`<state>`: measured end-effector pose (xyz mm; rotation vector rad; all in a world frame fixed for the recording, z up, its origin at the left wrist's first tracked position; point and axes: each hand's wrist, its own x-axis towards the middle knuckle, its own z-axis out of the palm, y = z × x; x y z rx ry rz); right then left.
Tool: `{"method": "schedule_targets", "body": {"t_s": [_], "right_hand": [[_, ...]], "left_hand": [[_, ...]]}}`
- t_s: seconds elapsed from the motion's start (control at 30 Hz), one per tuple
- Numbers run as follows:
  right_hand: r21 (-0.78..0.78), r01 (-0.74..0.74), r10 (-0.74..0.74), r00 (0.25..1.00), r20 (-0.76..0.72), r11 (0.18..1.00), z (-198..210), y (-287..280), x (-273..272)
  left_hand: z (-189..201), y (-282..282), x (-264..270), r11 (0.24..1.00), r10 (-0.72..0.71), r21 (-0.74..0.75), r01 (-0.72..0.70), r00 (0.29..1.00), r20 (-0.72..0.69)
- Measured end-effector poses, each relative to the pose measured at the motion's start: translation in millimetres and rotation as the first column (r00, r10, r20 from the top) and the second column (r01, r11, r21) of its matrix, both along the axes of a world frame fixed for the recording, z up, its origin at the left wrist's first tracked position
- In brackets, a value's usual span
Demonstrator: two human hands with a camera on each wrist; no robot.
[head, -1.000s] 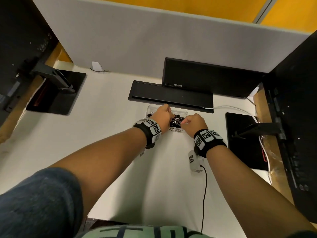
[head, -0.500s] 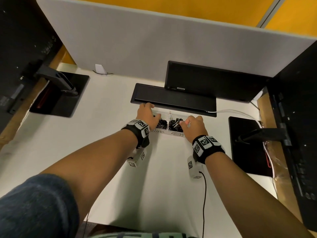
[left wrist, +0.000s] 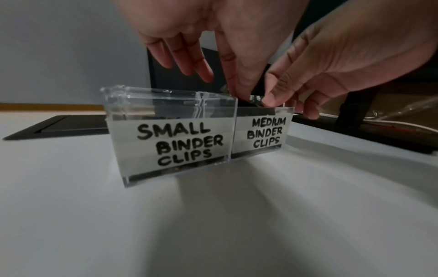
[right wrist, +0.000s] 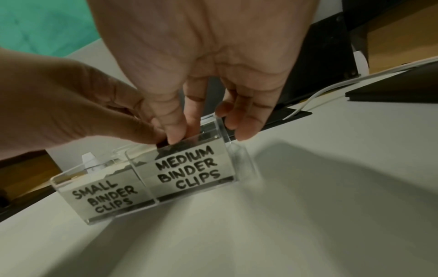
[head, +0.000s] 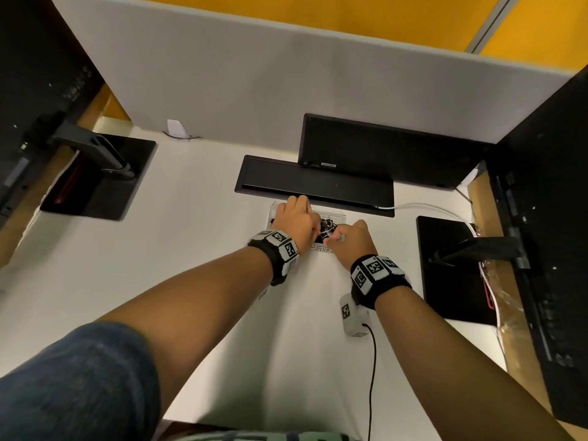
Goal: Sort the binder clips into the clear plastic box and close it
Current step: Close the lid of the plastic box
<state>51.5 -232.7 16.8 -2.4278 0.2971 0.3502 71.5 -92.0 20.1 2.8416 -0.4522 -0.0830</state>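
Note:
A clear plastic box point(left wrist: 170, 138) point(right wrist: 187, 168) point(head: 337, 214) with two compartments stands on the white desk, labelled SMALL BINDER CLIPS on the left and MEDIUM BINDER CLIPS on the right. Its top is open. Black binder clips point(head: 327, 226) lie inside. My left hand point(left wrist: 237, 91) point(head: 305, 224) reaches across the small compartment and pinches a black binder clip point(left wrist: 257, 90) point(right wrist: 163, 144) at the medium compartment's top edge. My right hand point(right wrist: 184, 131) point(left wrist: 284, 105) point(head: 337, 235) pinches the same clip from the other side. The lid is hidden behind the hands.
A black flat bar point(head: 315, 186) lies just behind the box, with a black monitor point(head: 381, 151) beyond it. Monitor bases stand at left point(head: 98, 179) and right point(head: 451, 268). A white cable point(head: 423, 206) runs behind the box. A grey partition point(head: 254, 74) closes the back.
My left hand went out to the box's left end, then came back right over the box to meet the right hand at the medium compartment. The right hand stayed put.

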Motion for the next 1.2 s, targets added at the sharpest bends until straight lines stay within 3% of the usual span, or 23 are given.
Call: {"method": "schedule_targets", "body": {"t_s": [0.13, 0.27, 0.4, 0.47, 0.63, 0.83, 1.03, 1.2], "right_hand": [[0.016, -0.005, 0.006, 1.000, -0.031, 1.000, 1, -2, 2], [0.073, 0.056, -0.059, 0.998, 0.028, 0.996, 6, -12, 5], [0.177, 0.186, -0.192, 0.981, 0.021, 0.966, 11, -20, 21], [0.230, 0.236, -0.237, 0.971, -0.023, 0.944, 12, -19, 30], [0.221, 0.254, -0.253, 0.967, -0.033, 0.942, 11, -5, 44], [0.134, 0.187, -0.163, 0.972, -0.172, 0.973, 2, 1, 49], [0.243, 0.261, -0.200, 0.947, -0.251, 0.934, 0, -9, 48], [0.398, 0.367, -0.288, 0.926, -0.246, 0.841, -1, -12, 53]], "left_hand": [[1, -3, 2, 0.996, -0.053, 0.076, 0.051, 0.998, 0.024], [8, 8, 8, 0.983, 0.140, -0.119, -0.141, 0.990, -0.014], [12, 31, 22, 0.819, 0.449, -0.321, -0.475, 0.880, -0.157], [11, 38, 26, 0.755, 0.510, -0.350, -0.554, 0.832, -0.217], [5, 36, 25, 0.769, 0.497, -0.300, -0.565, 0.823, -0.275], [2, 42, 30, 0.596, 0.543, -0.321, -0.736, 0.664, -0.514], [0, 52, 33, 0.525, 0.465, -0.374, -0.764, 0.626, -0.626], [3, 56, 39, 0.343, 0.393, -0.501, -0.794, 0.606, -0.691]]}}
